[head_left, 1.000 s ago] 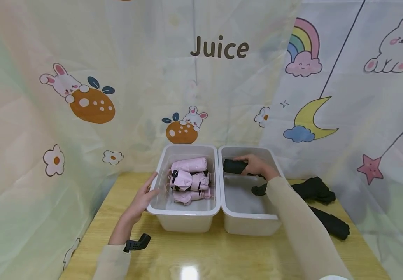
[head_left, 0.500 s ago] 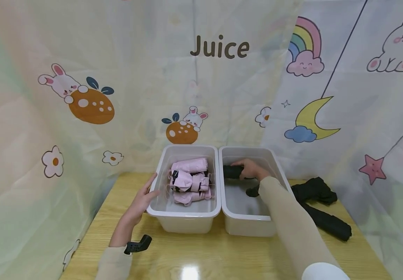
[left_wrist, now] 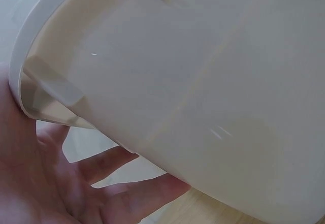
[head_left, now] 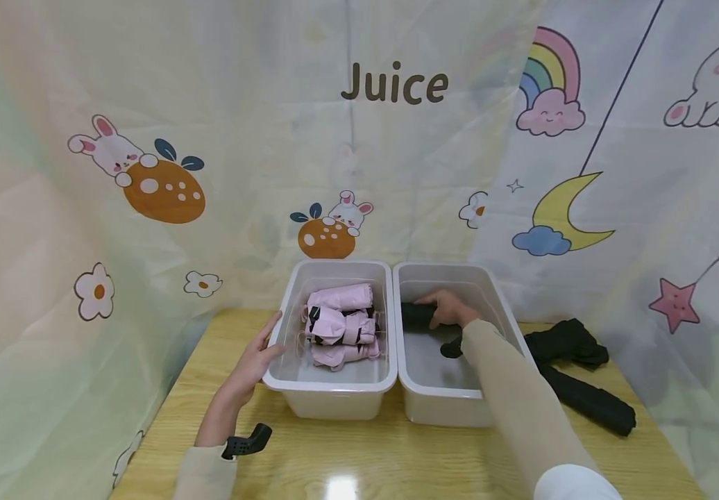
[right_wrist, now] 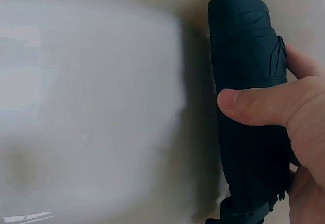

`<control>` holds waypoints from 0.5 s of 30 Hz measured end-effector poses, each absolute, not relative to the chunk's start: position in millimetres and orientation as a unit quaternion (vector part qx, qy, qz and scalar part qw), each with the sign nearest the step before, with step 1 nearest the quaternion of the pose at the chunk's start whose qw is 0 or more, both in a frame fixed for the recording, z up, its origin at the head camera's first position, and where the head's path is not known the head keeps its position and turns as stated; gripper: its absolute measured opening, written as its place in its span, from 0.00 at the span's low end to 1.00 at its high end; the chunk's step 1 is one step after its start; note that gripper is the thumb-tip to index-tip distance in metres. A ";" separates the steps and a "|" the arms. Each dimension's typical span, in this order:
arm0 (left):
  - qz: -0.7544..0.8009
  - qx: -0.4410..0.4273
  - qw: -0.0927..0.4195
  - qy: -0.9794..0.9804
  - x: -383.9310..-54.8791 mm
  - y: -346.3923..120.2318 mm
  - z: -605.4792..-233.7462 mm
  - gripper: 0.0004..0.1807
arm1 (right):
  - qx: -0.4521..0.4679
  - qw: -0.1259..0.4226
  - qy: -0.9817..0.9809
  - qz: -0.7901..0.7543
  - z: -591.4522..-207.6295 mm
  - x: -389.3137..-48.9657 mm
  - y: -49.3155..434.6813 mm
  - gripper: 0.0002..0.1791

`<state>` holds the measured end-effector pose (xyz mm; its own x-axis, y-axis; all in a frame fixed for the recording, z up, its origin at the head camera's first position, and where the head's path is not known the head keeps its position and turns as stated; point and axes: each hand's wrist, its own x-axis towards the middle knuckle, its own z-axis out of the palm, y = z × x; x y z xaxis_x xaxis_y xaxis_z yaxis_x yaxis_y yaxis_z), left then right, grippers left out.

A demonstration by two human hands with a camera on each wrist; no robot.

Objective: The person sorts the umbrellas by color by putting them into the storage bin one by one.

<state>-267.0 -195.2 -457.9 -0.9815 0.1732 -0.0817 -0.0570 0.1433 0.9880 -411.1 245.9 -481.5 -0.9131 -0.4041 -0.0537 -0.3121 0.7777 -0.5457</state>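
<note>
My right hand (head_left: 450, 309) is inside the right bin (head_left: 447, 392), gripping a folded black umbrella (right_wrist: 249, 56) with the thumb across its near side. In the head view the umbrella lies crosswise toward the bin's back, low near the floor. Whether it touches the floor cannot be told. My left hand (head_left: 252, 364) rests against the left bin (head_left: 334, 385), its thumb at the rim and its fingers spread, fairly straight, along the outer wall; the left wrist view shows the fingertips (left_wrist: 175, 183) at the wall. Several folded pink umbrellas (head_left: 342, 326) with black trim lie in the left bin.
Right of the bins, a rolled black umbrella (head_left: 590, 403) and a bunched black cloth item (head_left: 565, 344) lie on the wooden table (head_left: 297, 458). The two bins stand side by side. A printed curtain (head_left: 241, 173) hangs close behind them.
My right hand has lowered the black umbrella deeper into the right bin, keeping hold of it. The left hand stays at the left bin's edge. The head view has shifted slightly.
</note>
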 end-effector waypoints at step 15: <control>0.652 0.034 0.090 0.752 -264.2 -196.3 -456.3 0.41 | -0.184 0.108 0.945 -0.248 -485.1 -407.2 240.7 0.34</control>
